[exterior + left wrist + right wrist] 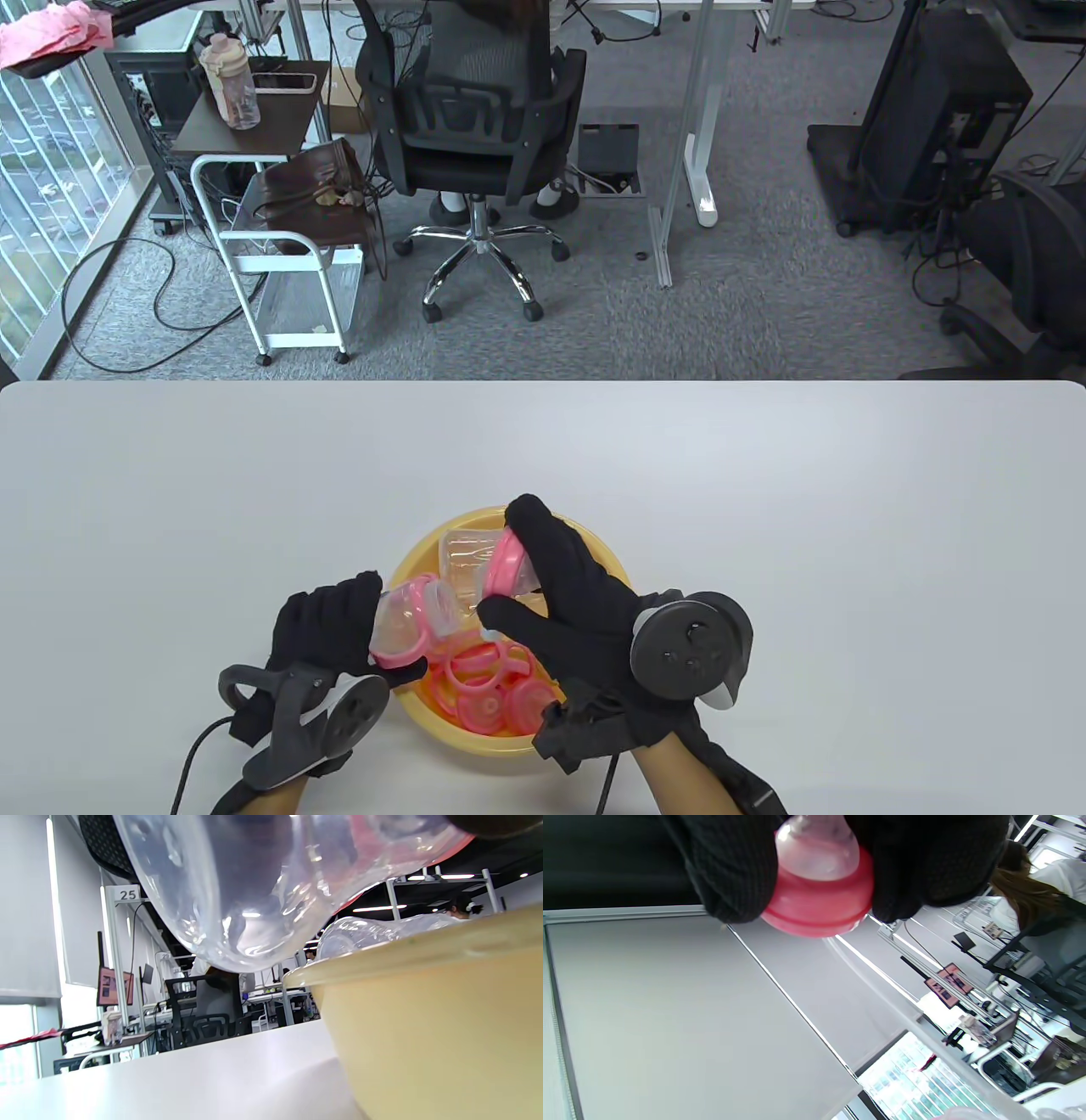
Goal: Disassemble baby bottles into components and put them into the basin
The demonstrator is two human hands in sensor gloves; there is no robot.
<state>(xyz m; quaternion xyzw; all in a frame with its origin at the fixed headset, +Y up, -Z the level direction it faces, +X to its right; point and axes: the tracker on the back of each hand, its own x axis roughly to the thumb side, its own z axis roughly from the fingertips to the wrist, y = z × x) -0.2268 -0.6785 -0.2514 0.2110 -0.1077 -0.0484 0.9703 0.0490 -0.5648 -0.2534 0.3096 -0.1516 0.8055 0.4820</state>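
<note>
A yellow basin [486,742] stands near the table's front edge. My left hand [356,613] grips a clear bottle body [407,618] with a pink handle ring, tilted over the basin's left rim. That bottle body [254,878] fills the top of the left wrist view, above the basin wall [424,1027]. My right hand [509,564] pinches a pink collar with its nipple [507,570] over the basin. In the right wrist view the collar and clear nipple [818,895] sit between gloved fingers [734,870]. Inside the basin lie another clear bottle body [462,553] and several pink rings [488,679].
The white table [764,509] stretches wide to both sides and behind the basin. Beyond its far edge stand an office chair [475,127] and a white trolley [280,255] on the carpet.
</note>
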